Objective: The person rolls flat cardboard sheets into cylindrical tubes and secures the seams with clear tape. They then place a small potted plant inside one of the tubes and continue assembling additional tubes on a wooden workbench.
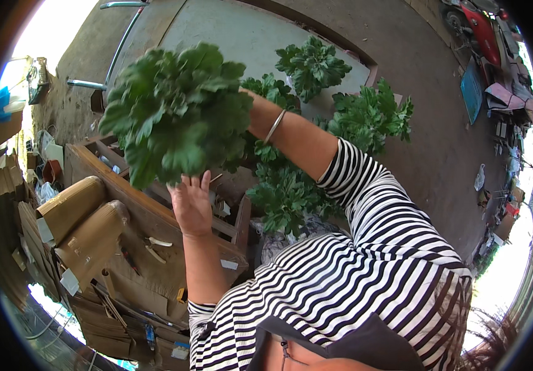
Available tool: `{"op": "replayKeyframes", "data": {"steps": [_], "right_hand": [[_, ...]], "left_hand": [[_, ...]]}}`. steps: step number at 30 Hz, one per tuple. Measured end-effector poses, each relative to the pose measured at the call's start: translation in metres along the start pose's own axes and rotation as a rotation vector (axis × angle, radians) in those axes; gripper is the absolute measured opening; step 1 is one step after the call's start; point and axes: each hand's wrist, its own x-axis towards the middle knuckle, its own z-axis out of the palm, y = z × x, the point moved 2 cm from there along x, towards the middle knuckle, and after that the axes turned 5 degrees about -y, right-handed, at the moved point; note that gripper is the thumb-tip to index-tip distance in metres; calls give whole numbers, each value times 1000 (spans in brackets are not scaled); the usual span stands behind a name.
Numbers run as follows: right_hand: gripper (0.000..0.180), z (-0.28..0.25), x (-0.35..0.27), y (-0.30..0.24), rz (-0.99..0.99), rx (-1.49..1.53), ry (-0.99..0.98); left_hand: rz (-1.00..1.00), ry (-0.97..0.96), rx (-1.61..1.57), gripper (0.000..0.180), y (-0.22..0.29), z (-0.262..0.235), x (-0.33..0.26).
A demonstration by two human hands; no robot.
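A large bushy plant (176, 117) with broad lobed green leaves is up close at the left, and its stem or pot is hidden under the foliage. Below its lower leaves is my left hand (191, 207), palm showing and fingers apart; the leaves cover some fingertips. My right arm, with a silver bangle (275, 127) at the wrist, reaches across to the plant's right side. Only the back part of my right hand (253, 110) shows, and the leaves hide its fingers, so its grip cannot be seen.
More leafy plants (314, 67) stand to the right, another (371, 117) farther right and one (288, 198) near my body. A wooden frame (155, 201) and flattened cardboard (93, 247) with a red-and-black tool (129, 256) lie at the left. A metal tube frame (120, 52) stands behind.
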Motion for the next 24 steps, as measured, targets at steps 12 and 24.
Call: {"op": "replayKeyframes", "data": {"steps": [12, 24], "right_hand": [[40, 34, -131, -11, 398, -475, -184], [30, -256, -126, -35, 1187, -1596, 22]], "left_hand": [[-159, 26, -72, 61, 34, 46, -72], [-395, 731, 368, 60, 50, -79, -298]]}}
